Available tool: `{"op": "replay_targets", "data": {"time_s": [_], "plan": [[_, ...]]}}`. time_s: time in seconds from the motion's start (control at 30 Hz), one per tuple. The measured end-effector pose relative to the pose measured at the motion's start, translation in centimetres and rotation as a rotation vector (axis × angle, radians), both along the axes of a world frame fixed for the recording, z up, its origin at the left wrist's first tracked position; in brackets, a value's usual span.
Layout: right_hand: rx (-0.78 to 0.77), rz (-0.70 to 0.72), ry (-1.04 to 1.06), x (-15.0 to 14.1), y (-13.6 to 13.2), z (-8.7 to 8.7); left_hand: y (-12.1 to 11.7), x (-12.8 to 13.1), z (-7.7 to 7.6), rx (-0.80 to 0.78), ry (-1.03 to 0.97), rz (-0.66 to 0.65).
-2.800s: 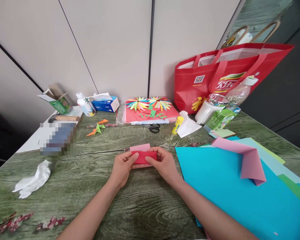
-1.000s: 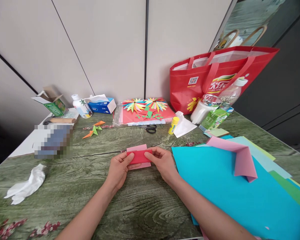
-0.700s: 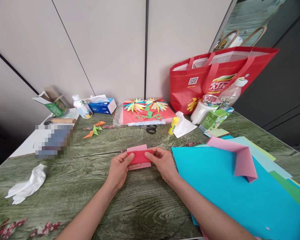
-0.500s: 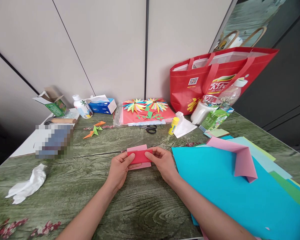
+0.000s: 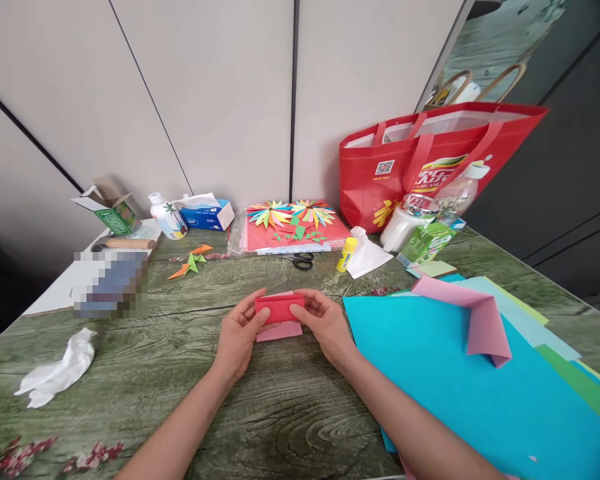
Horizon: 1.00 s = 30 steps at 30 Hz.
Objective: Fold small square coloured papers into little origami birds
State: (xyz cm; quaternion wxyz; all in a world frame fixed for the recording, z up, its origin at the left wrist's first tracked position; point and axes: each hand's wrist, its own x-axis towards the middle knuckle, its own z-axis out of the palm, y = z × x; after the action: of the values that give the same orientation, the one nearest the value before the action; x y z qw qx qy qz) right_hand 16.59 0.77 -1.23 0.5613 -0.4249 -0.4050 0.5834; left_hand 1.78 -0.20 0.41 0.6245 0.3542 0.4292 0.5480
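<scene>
Left forefinger (image 5: 250, 298) higher, beside red paper (image 5: 281, 309)

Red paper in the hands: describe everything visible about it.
The red paper is a small, plain folded strip, wider than tall, with layered edges along the top. The left hand and right hand pinch its ends, thumbs on the near face. Pink paper shows below it; whether they touch is unclear.

1. The red bag (image 5: 363, 193) said "HUANL" under a big white "乐".
2. A square black-and-white code (image 5: 385, 167) was there too.
3. Words on the blue box (image 5: 205, 219) and open green box (image 5: 117, 219) were too tiny to read.
</scene>
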Motion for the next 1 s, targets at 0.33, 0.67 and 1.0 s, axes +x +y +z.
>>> {"op": "replay_targets", "data": {"time_s": [0.33,0.67,1.0], "plan": [[0.104,0.054,0.061,0.1,0.03,0.43,0.07,-0.15,0.4,0.17,0.047,0.048],[0.161,0.107,0.005,-0.02,-0.32,0.98,-0.05,-0.26,0.66,0.197,0.105,0.028],[0.274,0.083,-0.017,0.17,-0.19,0.87,-0.13,-0.03,0.93,0.21,0.021,-0.012]]}}
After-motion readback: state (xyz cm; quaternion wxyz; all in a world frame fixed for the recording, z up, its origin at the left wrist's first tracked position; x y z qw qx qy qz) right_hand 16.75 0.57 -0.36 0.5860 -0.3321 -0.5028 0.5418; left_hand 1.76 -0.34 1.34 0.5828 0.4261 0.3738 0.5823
